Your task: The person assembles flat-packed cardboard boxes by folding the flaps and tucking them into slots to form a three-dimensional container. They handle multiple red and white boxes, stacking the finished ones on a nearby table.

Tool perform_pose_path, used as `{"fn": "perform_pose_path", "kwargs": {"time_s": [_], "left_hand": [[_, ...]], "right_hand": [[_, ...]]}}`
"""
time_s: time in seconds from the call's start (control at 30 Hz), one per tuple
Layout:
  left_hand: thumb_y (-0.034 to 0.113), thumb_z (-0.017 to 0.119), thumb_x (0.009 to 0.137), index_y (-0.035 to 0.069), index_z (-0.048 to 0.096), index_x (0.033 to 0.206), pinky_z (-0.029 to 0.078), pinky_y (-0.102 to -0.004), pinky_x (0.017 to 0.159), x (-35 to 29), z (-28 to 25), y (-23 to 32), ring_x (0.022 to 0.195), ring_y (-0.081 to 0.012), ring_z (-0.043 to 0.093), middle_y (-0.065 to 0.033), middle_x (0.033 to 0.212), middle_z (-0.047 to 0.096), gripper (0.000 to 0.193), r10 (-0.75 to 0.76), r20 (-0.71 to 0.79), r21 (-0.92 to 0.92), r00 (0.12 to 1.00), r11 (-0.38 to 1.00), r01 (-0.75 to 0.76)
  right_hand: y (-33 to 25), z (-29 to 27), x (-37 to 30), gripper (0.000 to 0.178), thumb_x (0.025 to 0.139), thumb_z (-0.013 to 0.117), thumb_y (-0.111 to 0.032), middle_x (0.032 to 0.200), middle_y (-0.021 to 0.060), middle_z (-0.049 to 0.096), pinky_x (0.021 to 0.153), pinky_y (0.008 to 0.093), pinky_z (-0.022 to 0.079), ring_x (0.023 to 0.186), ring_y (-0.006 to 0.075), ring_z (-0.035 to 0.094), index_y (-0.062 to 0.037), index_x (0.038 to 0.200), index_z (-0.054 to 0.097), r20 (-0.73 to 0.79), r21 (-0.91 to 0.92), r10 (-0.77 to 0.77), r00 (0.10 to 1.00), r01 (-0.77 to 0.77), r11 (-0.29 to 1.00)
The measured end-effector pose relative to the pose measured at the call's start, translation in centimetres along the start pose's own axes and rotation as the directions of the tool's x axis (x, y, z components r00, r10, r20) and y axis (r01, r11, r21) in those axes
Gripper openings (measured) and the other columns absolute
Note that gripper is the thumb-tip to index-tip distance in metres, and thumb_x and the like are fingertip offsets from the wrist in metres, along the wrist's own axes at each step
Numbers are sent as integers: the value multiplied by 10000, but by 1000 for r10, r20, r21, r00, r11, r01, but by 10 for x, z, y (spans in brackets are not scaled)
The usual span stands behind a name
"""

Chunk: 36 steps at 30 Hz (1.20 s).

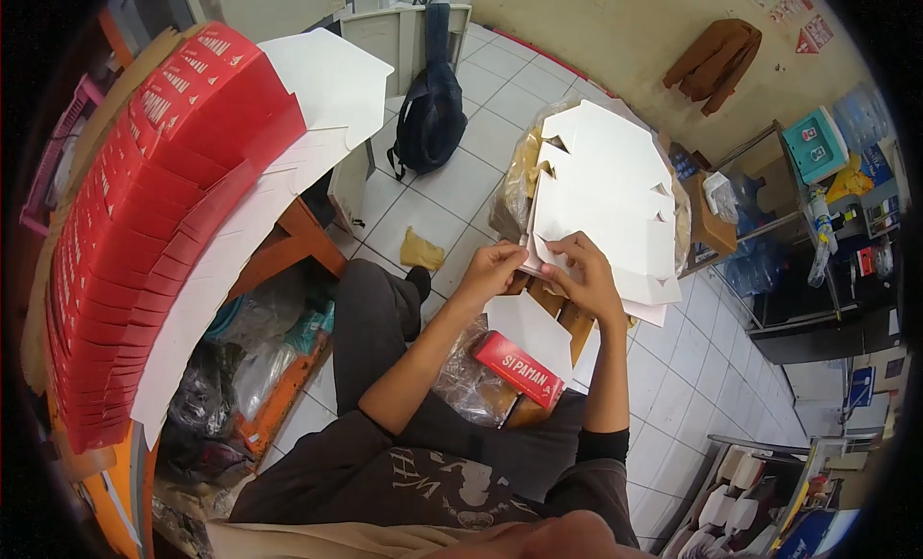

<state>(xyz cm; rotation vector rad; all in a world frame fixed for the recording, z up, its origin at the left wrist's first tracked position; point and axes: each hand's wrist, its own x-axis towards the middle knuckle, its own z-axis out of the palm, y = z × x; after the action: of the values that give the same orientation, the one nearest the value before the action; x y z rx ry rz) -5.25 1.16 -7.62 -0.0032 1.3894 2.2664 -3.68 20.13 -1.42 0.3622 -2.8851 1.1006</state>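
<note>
A stack of flat white cardboard box blanks [606, 184], with notched edges, lies in front of me. At its near left corner, my left hand [492, 273] is closed, thumb and fingers pinching a small cardboard flap. My right hand [588, 282] pinches the same corner from the right, its thumb against the bent-up edge. How many layers lie between the fingers is hidden. Just below the hands rests a single blank with a white sheet [531, 326] and a red printed panel [520, 369], on a wooden surface beside clear plastic wrap [464, 376].
At left, a long fanned stack of red printed box blanks [163, 232] stands on an orange table [106, 501]. Plastic bags [255, 372] fill the space beneath it. A black backpack [433, 126] and a yellowish bag [420, 249] are ahead. Shelves with bottles [755, 223] stand right.
</note>
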Motion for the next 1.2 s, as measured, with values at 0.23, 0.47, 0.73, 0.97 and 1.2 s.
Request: {"fn": "perform_pose_path", "kwargs": {"time_s": [0.23,0.47,0.73,0.97,1.2], "left_hand": [[101,633,847,-59,666,837,403,-247,532,13,4,-29,586,-83,518,-23,713,559,164,468,-110,348,877,844,-407],[94,644,809,-43,667,788,434,-266,573,9,6,-21,647,-115,564,-76,719,593,141,507,-129,444,853,798,-407],[288,680,860,36,444,1263,462,-339,843,-10,10,12,983,-220,556,-130,1149,525,531,749,-36,627,662,532,-568],[540,563,912,64,516,1173,467,-225,646,-56,-13,14,751,-48,549,10,900,579,544,168,197,-223,966,967,-123],[487,532,949,70,591,873,396,-216,611,-79,-25,9,681,-16,467,83,736,517,428,329,42,56,943,942,-331]], "right_hand": [[-3,-5,-2,176,943,510,-92,764,155,514,593,350,402,650,293,496,53,882,589,-329,-279,-343,880,257,925],[-31,-34,1,293,1023,418,-158,737,100,589,603,302,424,639,164,505,41,885,583,-942,-22,-25,333,14,1000],[-73,-25,-54,187,952,526,-141,917,183,690,766,407,540,846,322,673,6,995,632,-630,-489,-598,495,345,801],[-90,48,-88,177,861,636,-201,1179,153,622,914,428,486,1066,369,607,-84,987,674,-143,144,-511,848,529,836],[-81,33,-112,260,761,729,-14,964,111,663,805,351,495,904,242,626,0,1004,638,-644,158,17,765,111,981]]}}
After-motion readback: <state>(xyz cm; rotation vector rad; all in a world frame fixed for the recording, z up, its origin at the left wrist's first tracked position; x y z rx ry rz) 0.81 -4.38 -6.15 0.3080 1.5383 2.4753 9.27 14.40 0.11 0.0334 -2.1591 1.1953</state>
